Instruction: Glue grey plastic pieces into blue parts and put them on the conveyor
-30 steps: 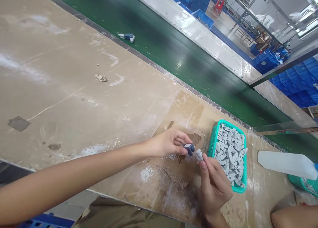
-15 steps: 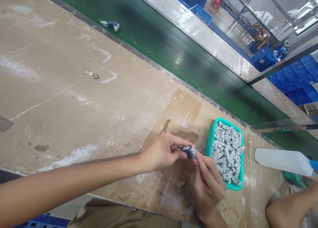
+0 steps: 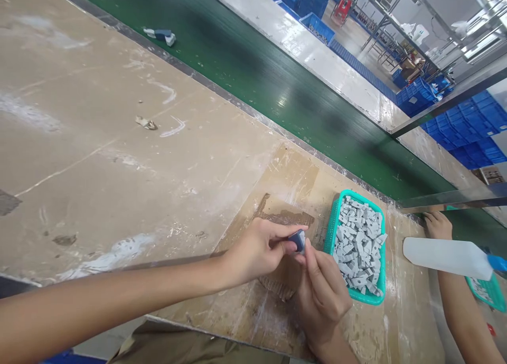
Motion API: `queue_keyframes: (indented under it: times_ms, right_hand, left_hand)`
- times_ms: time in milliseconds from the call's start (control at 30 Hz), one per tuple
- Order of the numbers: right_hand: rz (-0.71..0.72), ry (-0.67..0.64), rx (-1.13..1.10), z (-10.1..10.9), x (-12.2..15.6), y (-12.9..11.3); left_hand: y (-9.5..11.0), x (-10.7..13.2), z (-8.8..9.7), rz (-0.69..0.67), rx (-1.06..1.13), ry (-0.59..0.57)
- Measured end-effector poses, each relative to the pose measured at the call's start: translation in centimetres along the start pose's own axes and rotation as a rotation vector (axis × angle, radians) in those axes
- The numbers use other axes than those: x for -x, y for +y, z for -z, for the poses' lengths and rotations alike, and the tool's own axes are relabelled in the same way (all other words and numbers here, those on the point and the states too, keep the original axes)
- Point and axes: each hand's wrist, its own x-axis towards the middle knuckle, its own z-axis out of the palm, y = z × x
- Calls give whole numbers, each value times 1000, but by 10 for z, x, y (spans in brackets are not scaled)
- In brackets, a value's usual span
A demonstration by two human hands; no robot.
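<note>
My left hand (image 3: 259, 249) pinches a small dark blue block (image 3: 298, 241) between thumb and fingers, just above the worn bench top. My right hand (image 3: 321, 290) comes up from below, its fingertips closed against the right side of that same block; the small grey piece it pressed there is hidden behind the fingers. Immediately to the right stands a teal basket (image 3: 335, 219) heaped with several small grey plastic pieces (image 3: 358, 241).
A white plastic bottle (image 3: 446, 257) lies to the right, beside another person's arm and hand (image 3: 437, 225) and a second teal basket (image 3: 489, 295). A green conveyor belt (image 3: 257, 78) runs behind the bench, carrying a blue-and-white part (image 3: 160, 35). Blue crates are stacked beyond.
My right hand brought its grey piece against the blue block, and both hands now meet on it. Another person's arm reached in at the right. The part on the belt drifted left.
</note>
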Motion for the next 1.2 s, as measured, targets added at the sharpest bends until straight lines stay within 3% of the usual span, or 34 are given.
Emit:
queue_keyframes:
  times_ms: [133,333,567,667,733,833,867,967,1033,1200]
  right_hand:
    - [-80,-123,-61,9,-11,7]
    - [-89,-287,-275,13,-14,8]
    - [-57,-233,-385,11,-19,1]
    - [-30,-311,-354,22,-31,-2]
    - [-91,-300,-269,36,-41,4]
    - [-289,-152,45,56,-53,28]
    - [-363,-161,177,61,-55,38]
    - [-529,-369,478,61,-57,65]
    - [-561,-448,546,53,-54,76]
    - [-556,-445,531,38,-48,78]
  left_hand:
    - [9,-3,3,185,415,-197]
    - [15,6,1,460,713,-220]
    - [16,7,1,495,696,-197]
    - [23,0,7,433,634,-204]
    - [27,-6,12,348,577,-201]
    - [31,-15,22,237,486,-134]
    - [31,-18,26,214,466,-88]
    - [31,-27,36,180,432,66]
    - [31,-32,42,189,409,145]
    - [31,-46,59,195,292,318]
